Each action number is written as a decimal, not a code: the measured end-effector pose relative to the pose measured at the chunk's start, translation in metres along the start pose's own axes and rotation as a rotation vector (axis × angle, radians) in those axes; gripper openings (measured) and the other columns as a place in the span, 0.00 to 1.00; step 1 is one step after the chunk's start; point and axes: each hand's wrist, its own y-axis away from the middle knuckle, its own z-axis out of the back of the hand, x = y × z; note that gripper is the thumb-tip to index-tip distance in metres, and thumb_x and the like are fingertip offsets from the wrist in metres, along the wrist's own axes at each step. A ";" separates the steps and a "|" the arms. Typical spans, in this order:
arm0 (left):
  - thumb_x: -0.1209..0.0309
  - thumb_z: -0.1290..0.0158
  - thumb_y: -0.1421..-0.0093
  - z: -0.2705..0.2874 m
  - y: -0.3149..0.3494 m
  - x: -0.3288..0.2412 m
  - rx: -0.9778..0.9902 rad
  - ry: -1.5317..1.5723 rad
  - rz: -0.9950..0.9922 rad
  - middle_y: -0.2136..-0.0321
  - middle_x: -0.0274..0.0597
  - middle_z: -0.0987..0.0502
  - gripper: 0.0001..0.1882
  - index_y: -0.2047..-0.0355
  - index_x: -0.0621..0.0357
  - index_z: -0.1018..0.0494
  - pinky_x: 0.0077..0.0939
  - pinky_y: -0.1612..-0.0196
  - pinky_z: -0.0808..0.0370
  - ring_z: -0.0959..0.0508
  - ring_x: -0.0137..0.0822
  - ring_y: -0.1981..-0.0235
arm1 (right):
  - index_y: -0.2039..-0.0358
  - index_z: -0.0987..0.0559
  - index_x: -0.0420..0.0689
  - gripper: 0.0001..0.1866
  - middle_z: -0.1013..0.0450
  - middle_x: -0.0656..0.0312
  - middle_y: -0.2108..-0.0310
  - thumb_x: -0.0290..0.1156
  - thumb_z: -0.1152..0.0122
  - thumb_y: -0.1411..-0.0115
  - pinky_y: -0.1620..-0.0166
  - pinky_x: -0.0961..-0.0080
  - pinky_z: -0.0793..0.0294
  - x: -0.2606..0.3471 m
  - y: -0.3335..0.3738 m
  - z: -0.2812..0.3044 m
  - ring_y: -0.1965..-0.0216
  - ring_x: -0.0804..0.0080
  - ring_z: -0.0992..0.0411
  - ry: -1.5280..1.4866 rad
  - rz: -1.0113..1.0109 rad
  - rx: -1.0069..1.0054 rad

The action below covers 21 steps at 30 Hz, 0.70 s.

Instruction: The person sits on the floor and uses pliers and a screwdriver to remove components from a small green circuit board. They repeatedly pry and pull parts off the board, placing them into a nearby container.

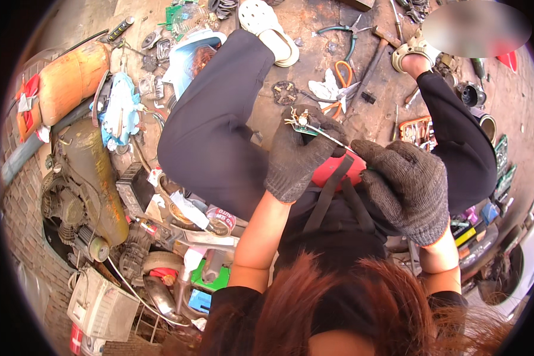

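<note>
My left hand (298,159), in a dark grey knit glove, is closed on a small green circuit board (310,133) with thin wires and a pale round part at its top. In the matching glove, my right hand (410,185) grips a slim screwdriver-like tool (336,142). Its metal shaft slants up and left, and its tip reaches the board's parts; the handle is hidden in my fingers. Both hands are above my lap, where a red object (338,169) with dark straps lies behind them.
Orange-handled scissors (342,89), a hammer (378,59) and blue-handled pliers (353,38) lie on the ground ahead. A bit set in an orange case (418,132) is at the right. Gas cylinders (74,77), a grimy motor (68,204) and scrap crowd the left. Another person's shoe (414,52) shows far right.
</note>
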 end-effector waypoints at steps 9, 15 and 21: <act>0.81 0.43 0.48 -0.017 0.040 -0.007 0.038 -0.070 -0.065 0.67 0.46 0.21 0.16 0.57 0.67 0.29 0.25 0.66 0.22 0.21 0.33 0.69 | 0.55 0.19 0.49 0.20 0.34 0.56 0.81 0.29 0.37 0.51 0.76 0.65 0.34 0.015 0.034 0.020 0.80 0.58 0.32 0.032 0.101 0.041; 0.80 0.43 0.44 -0.013 0.054 0.002 0.033 -0.296 -0.102 0.66 0.41 0.22 0.15 0.57 0.64 0.30 0.25 0.59 0.23 0.22 0.28 0.64 | 0.51 0.25 0.46 0.20 0.30 0.58 0.78 0.30 0.41 0.46 0.76 0.64 0.31 0.012 0.043 0.009 0.80 0.59 0.29 0.097 0.176 0.101; 0.79 0.43 0.44 -0.015 0.053 0.011 -0.118 -0.194 -0.146 0.67 0.40 0.22 0.13 0.59 0.63 0.30 0.24 0.61 0.24 0.22 0.28 0.66 | 0.42 0.33 0.43 0.31 0.32 0.60 0.76 0.30 0.44 0.50 0.79 0.67 0.32 0.011 0.061 -0.039 0.80 0.64 0.29 0.354 0.268 -0.010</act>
